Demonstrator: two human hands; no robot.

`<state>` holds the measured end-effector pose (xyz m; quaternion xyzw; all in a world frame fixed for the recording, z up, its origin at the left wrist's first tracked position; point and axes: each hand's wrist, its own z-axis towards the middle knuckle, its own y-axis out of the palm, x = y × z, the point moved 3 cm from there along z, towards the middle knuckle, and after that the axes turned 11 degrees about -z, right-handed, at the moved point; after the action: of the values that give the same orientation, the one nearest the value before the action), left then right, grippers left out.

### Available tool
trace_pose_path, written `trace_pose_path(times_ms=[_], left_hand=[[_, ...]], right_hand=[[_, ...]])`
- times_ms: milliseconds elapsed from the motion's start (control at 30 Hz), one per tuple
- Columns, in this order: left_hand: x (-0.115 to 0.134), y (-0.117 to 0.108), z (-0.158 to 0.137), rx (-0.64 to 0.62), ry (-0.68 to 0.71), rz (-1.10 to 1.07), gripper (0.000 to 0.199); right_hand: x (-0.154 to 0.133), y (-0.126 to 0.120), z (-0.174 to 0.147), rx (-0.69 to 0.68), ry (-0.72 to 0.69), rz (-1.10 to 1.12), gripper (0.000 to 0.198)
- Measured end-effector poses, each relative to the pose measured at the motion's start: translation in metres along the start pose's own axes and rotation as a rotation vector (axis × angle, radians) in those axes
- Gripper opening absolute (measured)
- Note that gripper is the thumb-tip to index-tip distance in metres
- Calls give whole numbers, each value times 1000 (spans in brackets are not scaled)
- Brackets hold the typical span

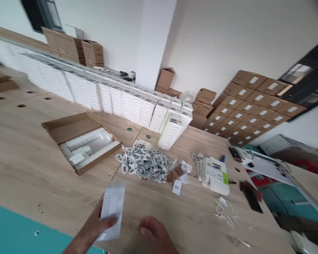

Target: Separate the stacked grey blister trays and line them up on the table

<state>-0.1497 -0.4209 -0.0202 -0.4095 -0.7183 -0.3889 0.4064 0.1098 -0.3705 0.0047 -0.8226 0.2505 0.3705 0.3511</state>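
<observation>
White box (111, 208) clamped in left hand (95, 225) fingers; right hand (155, 234) loose, cable heap (145, 163) beyond.

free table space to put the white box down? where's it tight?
Bare wood left of the open carton, out to the table edge, and between the right hand and the cable pile. Crowded: cable pile through the white packets; stacked white boxes fill the back. Left hand holds the white box.

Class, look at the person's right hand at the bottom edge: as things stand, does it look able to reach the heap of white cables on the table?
Probably yes. The right hand is empty, and only bare table lies between it and the heap of white cables. The left hand, holding a white box, is off to the side.
</observation>
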Motion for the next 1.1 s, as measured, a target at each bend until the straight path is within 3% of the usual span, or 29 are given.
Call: trace_pose_path(times_ms=[100, 167, 233, 400, 500, 767, 933, 1033, 1100], left_hand=[[-18, 90, -15, -174, -84, -114, 82], [-29, 122, -19, -184, -98, -135, 77], [-43, 137, -19, -143, -106, -141, 75], [-77, 151, -11, -70, -125, -107, 83], [-86, 163, -8, -48, -113, -97, 88], [-66, 188, -6, -74, -89, -57, 78], [-59, 185, 7, -49, -99, -13, 92], [-62, 175, 15, -4, -142, 6, 91], [-66, 165, 16, 33, -191, 6, 84]], right_hand=[[-19, -20, 12, -8, -210, 186, 22], [-20, -34, 13, -2, -290, 246, 20], [-10, -44, 11, 9, -289, 285, 21], [30, -53, 6, 3, -191, 432, 23], [42, -59, 6, -2, -167, 480, 24], [50, -78, 10, 95, -141, 577, 32], [55, -74, 16, 94, -135, 562, 44], [66, -73, 23, 124, -136, 332, 57], [83, -78, 25, 215, -108, 69, 53]])
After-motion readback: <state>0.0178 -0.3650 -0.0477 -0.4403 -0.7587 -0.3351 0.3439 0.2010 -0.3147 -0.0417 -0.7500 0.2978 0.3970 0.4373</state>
